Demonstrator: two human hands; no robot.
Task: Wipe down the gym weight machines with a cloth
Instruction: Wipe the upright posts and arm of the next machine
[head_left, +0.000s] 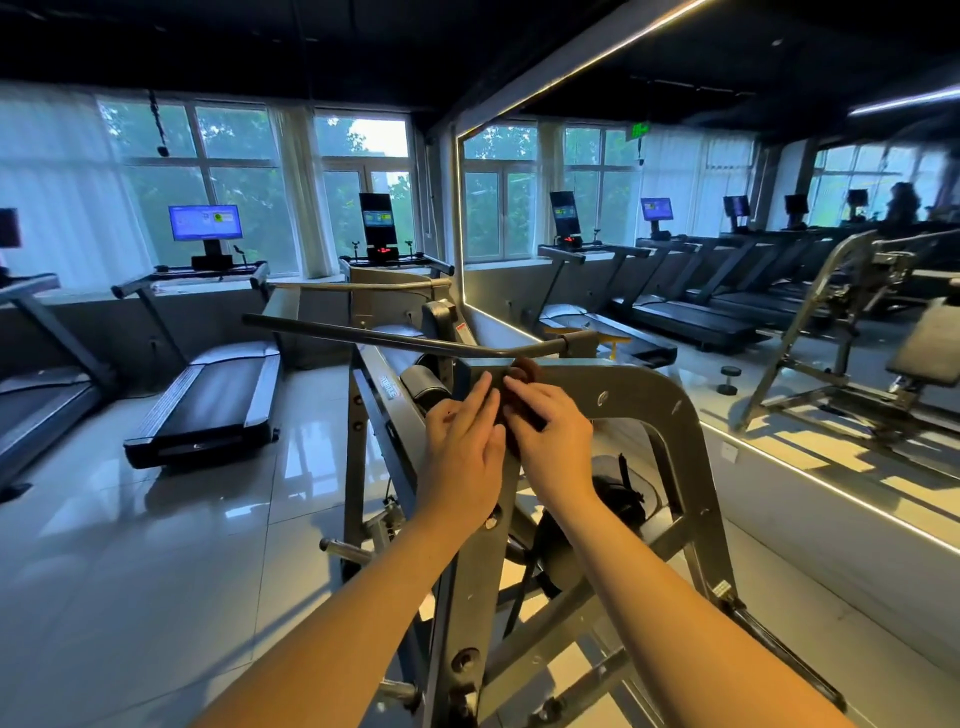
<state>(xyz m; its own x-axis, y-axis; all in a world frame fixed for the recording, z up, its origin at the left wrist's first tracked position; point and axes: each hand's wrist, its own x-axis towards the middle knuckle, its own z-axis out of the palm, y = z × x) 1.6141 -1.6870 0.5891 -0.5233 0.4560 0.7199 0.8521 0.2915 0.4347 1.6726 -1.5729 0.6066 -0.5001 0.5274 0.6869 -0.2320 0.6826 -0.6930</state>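
A grey steel weight machine (639, 400) stands right in front of me, its frame arching from the centre down to the right. A dark handle bar (374, 338) crosses its top. A small brown cloth (525, 370) lies bunched on the top of the frame, mostly hidden under my hands. My left hand (460, 441) lies flat on the frame with straight fingers touching the cloth's left side. My right hand (548, 423) presses on the cloth with its fingers extended.
Treadmills (208, 400) with lit screens line the windows at the left and back. A big wall mirror (727, 234) fills the right side, reflecting more treadmills and a bench. A small dumbbell (730, 378) shows in that mirror. Glossy tiled floor (130, 571) lies at the left.
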